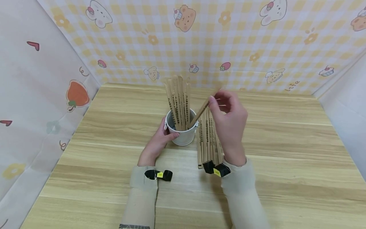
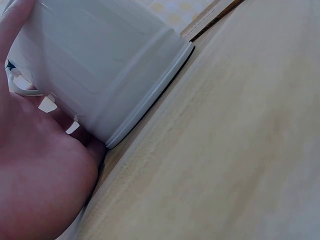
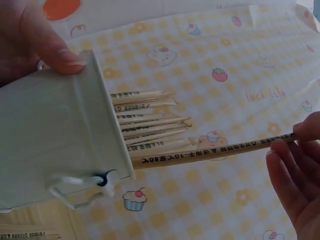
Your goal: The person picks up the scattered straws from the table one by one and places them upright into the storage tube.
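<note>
The right hand (image 1: 228, 124) pinched a wrapped chopstick (image 1: 201, 111) leaning into the white cup (image 1: 183, 132) that the left hand (image 1: 157, 143) gripped; pushed askew, it risked snagging the packed sticks (image 1: 178, 101) and spilling onto the worktop (image 1: 286, 159).

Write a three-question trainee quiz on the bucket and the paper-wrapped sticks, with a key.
1. True or false: the left hand grips the white bucket.
2. The stick pinched by the right hand has its lower end: A) flat on the table, B) inside the bucket, C) in the left hand.
3. Fill in: more wrapped sticks lie in a loose pile on the table under the ____ hand.

Key: 1 true; 2 B; 3 right.
</note>
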Demonstrator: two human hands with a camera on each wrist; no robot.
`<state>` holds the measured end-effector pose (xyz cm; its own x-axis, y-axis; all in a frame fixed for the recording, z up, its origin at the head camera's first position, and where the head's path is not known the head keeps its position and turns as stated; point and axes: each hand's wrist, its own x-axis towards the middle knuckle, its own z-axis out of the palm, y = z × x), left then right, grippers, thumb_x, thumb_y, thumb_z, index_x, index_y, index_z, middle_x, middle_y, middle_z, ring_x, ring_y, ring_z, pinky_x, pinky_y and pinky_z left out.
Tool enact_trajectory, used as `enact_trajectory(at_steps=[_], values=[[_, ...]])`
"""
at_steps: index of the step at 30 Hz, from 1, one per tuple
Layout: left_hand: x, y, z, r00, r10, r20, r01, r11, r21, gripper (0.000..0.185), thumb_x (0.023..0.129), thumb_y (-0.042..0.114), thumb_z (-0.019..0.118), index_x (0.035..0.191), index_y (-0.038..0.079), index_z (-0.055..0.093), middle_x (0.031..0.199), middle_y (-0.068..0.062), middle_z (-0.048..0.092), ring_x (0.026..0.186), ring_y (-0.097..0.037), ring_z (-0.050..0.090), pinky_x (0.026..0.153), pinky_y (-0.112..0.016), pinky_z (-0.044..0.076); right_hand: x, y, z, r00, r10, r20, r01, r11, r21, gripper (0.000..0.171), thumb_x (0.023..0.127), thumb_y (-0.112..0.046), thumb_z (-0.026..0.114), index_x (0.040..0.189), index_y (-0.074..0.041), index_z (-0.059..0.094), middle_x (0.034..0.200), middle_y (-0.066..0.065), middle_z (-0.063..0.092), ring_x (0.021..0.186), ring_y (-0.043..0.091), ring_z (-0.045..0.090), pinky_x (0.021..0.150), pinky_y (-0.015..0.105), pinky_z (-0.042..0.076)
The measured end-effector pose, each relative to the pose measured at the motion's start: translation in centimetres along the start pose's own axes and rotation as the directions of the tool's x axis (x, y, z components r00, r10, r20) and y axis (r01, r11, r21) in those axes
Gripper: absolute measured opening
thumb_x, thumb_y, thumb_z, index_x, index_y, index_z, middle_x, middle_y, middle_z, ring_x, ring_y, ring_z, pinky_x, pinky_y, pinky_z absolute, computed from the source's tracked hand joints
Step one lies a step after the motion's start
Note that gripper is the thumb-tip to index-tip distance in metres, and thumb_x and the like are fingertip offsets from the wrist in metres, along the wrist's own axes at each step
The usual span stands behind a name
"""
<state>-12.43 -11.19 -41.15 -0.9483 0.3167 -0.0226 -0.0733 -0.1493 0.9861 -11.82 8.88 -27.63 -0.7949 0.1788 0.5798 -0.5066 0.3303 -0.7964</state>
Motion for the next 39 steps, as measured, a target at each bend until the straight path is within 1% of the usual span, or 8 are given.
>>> enact_trajectory(at_steps=[3, 6, 10, 15, 20, 24, 31, 39], values=[[0.0, 0.0, 0.0, 1.000, -0.002, -0.001, 0.002, 1.000, -0.004, 0.084, 0.077, 0.004, 0.063, 0.142, 0.025, 0.014, 0.144, -0.006, 0.020, 0.130, -0.019, 0.021, 0.105, -0.036, 0.018, 0.0, 1.7, 0.6, 1.000, 0.010, 0.029, -0.009, 0.999, -0.041, 0.019, 0.081, -0.013, 0.063, 0.095, 0.001, 0.061, 0.086, 0.004, 0.063, 0.073, 0.012, 0.059, 0.067, 0.026, 0.050], [-0.1, -0.1, -0.1, 1.000, -0.003, -0.001, 0.003, 1.000, -0.004, 0.083, 0.078, 0.004, 0.063, 0.141, 0.026, 0.015, 0.144, -0.005, 0.021, 0.130, -0.019, 0.022, 0.105, -0.036, 0.018, -0.2, 3.0, 1.1, 0.998, -0.017, 0.065, 0.021, 0.998, -0.065, 0.020, 0.081, -0.017, 0.064, 0.094, -0.003, 0.062, 0.085, 0.002, 0.064, 0.074, 0.011, 0.059, 0.067, 0.026, 0.050], [-0.1, -0.1, -0.2, 1.000, -0.004, 0.001, 0.004, 1.000, 0.000, 0.082, 0.078, 0.006, 0.063, 0.141, 0.027, 0.015, 0.143, -0.004, 0.021, 0.129, -0.018, 0.022, 0.105, -0.036, 0.019, -0.4, 3.7, 1.8, 0.989, -0.062, 0.131, 0.077, 0.991, -0.110, 0.019, 0.083, -0.017, 0.062, 0.095, -0.003, 0.062, 0.086, 0.003, 0.064, 0.074, 0.011, 0.059, 0.066, 0.025, 0.050], [-0.1, 0.1, -0.1, 1.000, 0.003, 0.007, -0.003, 1.000, 0.005, 0.082, 0.078, 0.008, 0.064, 0.141, 0.027, 0.014, 0.144, -0.004, 0.021, 0.130, -0.018, 0.022, 0.105, -0.036, 0.018, -0.6, 4.3, 2.4, 0.978, -0.063, 0.197, 0.097, 0.981, -0.167, 0.018, 0.084, -0.016, 0.060, 0.096, -0.003, 0.061, 0.087, 0.004, 0.064, 0.073, 0.010, 0.058, 0.064, 0.022, 0.049], [0.0, 0.2, -0.1, 1.000, 0.021, 0.012, -0.021, 1.000, 0.016, 0.081, 0.078, 0.009, 0.063, 0.141, 0.027, 0.015, 0.144, -0.002, 0.021, 0.130, -0.017, 0.021, 0.105, -0.035, 0.018, -0.6, 4.5, 2.4, 0.976, 0.004, 0.219, 0.040, 0.980, -0.196, 0.019, 0.084, -0.016, 0.060, 0.099, -0.005, 0.059, 0.088, 0.002, 0.063, 0.073, 0.008, 0.057, 0.064, 0.021, 0.048], [0.0, 0.2, -0.1, 1.000, 0.024, 0.011, -0.024, 1.000, 0.015, 0.082, 0.078, 0.009, 0.064, 0.141, 0.027, 0.015, 0.144, -0.002, 0.021, 0.129, -0.018, 0.022, 0.105, -0.035, 0.018, -0.6, 4.9, 2.6, 0.965, 0.062, 0.253, -0.010, 0.979, -0.202, 0.021, 0.083, -0.014, 0.060, 0.101, -0.004, 0.058, 0.089, 0.003, 0.061, 0.074, 0.009, 0.057, 0.064, 0.021, 0.048], [-0.1, 0.1, 0.0, 1.000, 0.003, 0.002, -0.003, 1.000, 0.013, 0.083, 0.077, 0.011, 0.066, 0.141, 0.026, 0.015, 0.144, -0.004, 0.021, 0.130, -0.017, 0.022, 0.105, -0.035, 0.019, -0.9, 6.1, 3.0, 0.945, 0.110, 0.309, -0.030, 0.967, -0.253, 0.021, 0.082, -0.015, 0.062, 0.101, -0.007, 0.058, 0.088, 0.001, 0.061, 0.074, 0.010, 0.056, 0.064, 0.024, 0.049], [-0.1, 0.1, 0.0, 1.000, 0.006, 0.006, -0.006, 1.000, 0.005, 0.082, 0.078, 0.010, 0.065, 0.141, 0.025, 0.015, 0.144, -0.004, 0.021, 0.129, -0.018, 0.023, 0.105, -0.035, 0.018, -1.0, 7.3, 3.6, 0.905, 0.219, 0.364, -0.107, 0.947, -0.303, 0.035, 0.082, -0.012, 0.062, 0.115, -0.008, 0.053, 0.087, -0.001, 0.061, 0.073, 0.010, 0.055, 0.066, 0.023, 0.047]])
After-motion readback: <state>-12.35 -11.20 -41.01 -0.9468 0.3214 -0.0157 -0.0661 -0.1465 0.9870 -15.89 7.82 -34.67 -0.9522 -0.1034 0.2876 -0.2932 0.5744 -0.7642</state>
